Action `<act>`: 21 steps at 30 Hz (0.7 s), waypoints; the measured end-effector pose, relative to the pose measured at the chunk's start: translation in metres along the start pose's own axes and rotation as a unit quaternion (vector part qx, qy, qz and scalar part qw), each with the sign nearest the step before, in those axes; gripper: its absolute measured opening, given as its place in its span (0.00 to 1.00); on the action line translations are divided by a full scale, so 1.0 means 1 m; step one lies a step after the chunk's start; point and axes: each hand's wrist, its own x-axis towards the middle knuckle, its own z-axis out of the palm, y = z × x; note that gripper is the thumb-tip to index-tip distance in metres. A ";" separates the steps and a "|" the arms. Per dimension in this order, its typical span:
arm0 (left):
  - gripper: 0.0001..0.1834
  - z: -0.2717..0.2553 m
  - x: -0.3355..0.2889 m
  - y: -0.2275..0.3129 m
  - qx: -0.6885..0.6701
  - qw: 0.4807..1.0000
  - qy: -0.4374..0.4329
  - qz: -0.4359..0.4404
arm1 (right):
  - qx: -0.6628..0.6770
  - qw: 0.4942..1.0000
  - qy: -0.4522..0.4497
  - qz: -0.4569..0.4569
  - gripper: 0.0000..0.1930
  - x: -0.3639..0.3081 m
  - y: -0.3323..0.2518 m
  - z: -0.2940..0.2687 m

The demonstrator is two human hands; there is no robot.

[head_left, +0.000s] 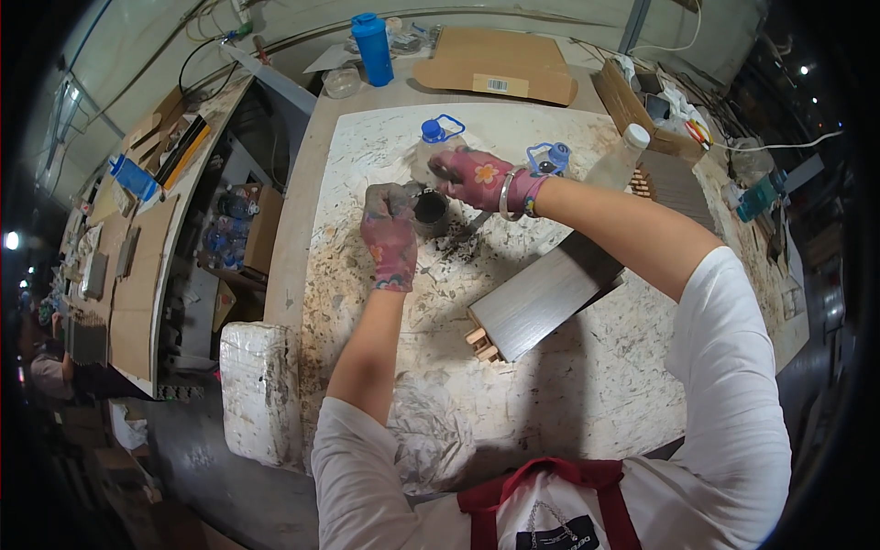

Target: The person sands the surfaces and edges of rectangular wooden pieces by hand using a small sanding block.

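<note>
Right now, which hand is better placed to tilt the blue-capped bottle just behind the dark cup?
Probably the right hand: it appears to touch the bottle, while the left hand is beside the dark cup.

Single head view, left fisheye of a worn pair; looks steeply down and forward from above wearer's chest [665,504], fairly near the surface [298,229]; wide coverage, straight edges bending toward rim.
</note>
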 end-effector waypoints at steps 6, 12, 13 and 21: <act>0.08 -0.012 0.006 0.005 -0.116 0.987 -0.045 -0.100 | 0.517 0.828 -0.086 0.200 0.12 -0.013 0.007 -0.010; 0.05 -0.007 -0.005 0.035 0.220 0.973 -0.042 0.061 | 0.472 0.856 -0.012 0.212 0.19 -0.008 0.018 -0.015; 0.06 -0.004 -0.005 0.041 0.248 0.962 -0.036 0.105 | 0.411 0.889 -0.007 0.202 0.22 -0.005 0.013 -0.016; 0.07 -0.008 0.018 0.024 0.331 0.937 -0.093 0.064 | 0.230 0.953 -0.122 0.154 0.21 -0.022 -0.007 -0.039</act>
